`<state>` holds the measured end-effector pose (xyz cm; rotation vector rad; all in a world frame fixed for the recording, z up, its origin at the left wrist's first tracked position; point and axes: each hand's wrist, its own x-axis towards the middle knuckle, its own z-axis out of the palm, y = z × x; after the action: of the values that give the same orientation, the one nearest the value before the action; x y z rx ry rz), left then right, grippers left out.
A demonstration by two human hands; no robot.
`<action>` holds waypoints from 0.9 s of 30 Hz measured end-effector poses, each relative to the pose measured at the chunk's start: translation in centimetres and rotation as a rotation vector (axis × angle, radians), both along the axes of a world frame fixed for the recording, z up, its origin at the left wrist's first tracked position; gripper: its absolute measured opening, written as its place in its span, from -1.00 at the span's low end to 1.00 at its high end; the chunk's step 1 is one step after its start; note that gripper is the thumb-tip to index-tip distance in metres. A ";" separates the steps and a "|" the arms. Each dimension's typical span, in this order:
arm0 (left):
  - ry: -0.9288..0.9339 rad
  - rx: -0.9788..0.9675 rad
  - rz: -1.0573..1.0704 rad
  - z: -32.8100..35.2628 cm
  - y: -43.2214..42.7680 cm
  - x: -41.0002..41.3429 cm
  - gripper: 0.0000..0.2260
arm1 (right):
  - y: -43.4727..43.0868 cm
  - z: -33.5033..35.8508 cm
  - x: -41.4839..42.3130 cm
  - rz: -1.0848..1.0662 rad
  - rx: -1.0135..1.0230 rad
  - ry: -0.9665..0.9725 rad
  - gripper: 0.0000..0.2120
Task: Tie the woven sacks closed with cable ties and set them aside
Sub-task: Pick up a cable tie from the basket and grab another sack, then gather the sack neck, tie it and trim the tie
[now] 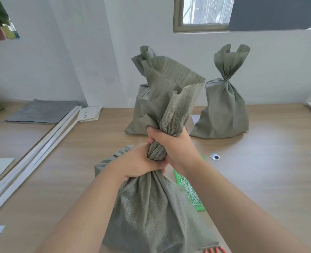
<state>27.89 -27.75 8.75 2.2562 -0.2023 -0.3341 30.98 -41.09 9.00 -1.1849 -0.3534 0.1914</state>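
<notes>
The grey-green woven sack [151, 212] stands upright on the pale wooden counter [260, 179], its base cut off by the lower edge. Left hand [140, 161] and right hand [174, 143] both clamp its gathered neck, which fans upward, half hiding a green tray of white cable ties [189, 189].

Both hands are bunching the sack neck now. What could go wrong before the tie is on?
1. The left hand and right hand both clamp the near sack; freeing one to reach the green tray of ties may let the neck spring open.
2. The tray sits tight against the sack, so shifting it could scatter ties.
</notes>
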 end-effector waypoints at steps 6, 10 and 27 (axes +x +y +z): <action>-0.068 0.164 0.106 -0.7 -1.6 0.8 -0.65 | -1.7 -0.9 0.9 0.034 -0.049 -0.013 -0.66; -0.064 0.170 0.195 -0.7 -2.4 1.4 -0.52 | -4.2 -2.9 1.5 0.023 -0.086 0.039 -0.69; 0.013 0.166 0.300 -1.7 -2.4 4.0 -0.40 | -20.4 -20.1 4.6 -0.534 -0.822 0.309 -0.69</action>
<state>31.91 -30.10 7.01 2.4032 0.1770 -0.2117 35.57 -61.45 -11.13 -1.9784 0.3632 0.0430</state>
